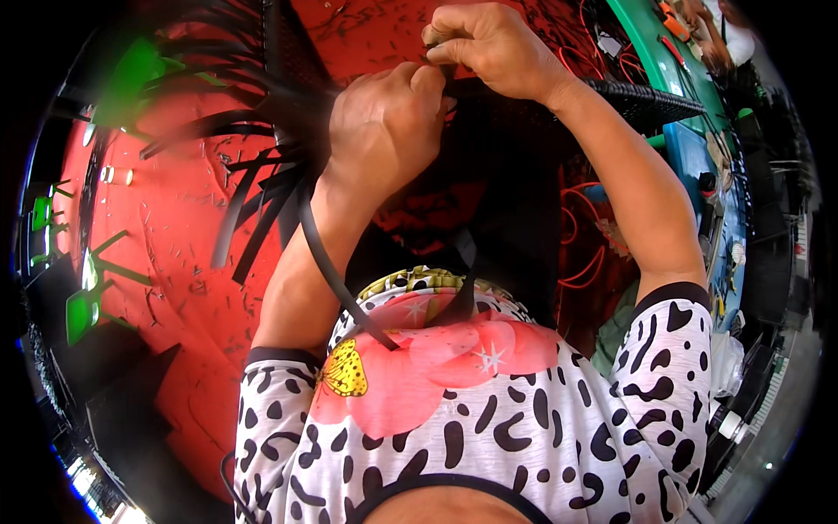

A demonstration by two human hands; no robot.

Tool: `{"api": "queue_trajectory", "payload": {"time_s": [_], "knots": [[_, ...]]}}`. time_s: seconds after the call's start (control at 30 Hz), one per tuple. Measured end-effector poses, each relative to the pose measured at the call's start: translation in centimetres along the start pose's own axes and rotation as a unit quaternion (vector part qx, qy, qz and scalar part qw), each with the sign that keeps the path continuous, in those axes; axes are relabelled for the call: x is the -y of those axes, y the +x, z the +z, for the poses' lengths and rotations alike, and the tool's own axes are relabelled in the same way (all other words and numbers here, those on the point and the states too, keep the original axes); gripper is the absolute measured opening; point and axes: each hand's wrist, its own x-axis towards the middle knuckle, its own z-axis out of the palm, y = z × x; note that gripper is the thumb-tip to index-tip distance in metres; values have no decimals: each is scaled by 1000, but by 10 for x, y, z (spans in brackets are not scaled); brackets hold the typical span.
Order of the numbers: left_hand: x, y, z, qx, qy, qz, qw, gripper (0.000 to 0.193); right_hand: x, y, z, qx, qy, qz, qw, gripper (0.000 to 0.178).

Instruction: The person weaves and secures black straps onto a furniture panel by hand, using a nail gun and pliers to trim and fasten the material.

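Note:
My left hand (384,122) is closed, knuckles up, at the upper middle of the view. Just right of it and a little farther away, my right hand (502,48) pinches with thumb and forefinger. A narrow dark strip end shows between the two hands, gripped by both; most of it is hidden by the fingers. Beside my left wrist, many loose black flat strips (262,196) fan out, the far ones blurred. One long black strip (327,271) curves past my left forearm down to my lap. Behind my right hand extends a black woven piece (646,98).
A red floor (188,306) is littered with dark scraps. Green chairs or stools (83,310) stand at the left, near a small white cylinder (116,175). Red cords (580,271) coil at the right. Beyond lies a green table edge (642,44), with another person's arm (711,35) behind it.

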Motion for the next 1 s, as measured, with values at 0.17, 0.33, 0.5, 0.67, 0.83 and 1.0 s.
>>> {"api": "queue_trajectory", "payload": {"time_s": [0.17,0.33,0.5,0.67,0.83,1.0], "knots": [[-3,-1,-1,-19,-2,17,1000,20,-14,7,-2,94,84,82,989,7],[-14,-1,-7,-12,8,-22,1000,22,-34,11,4,175,123,92,973,6],[4,-7,-6,-14,11,-2,1000,20,-63,15,5,159,27,54,985,15],[-4,4,4,35,-45,-15,998,17,-24,-37,3,-177,-232,-112,950,31],[6,3,4,48,-60,-13,997,17,-64,-147,-40,-374,-281,-105,878,27],[-1,9,-4,90,-92,-40,991,17,-94,-267,-124,-423,-396,213,787,39]]}}
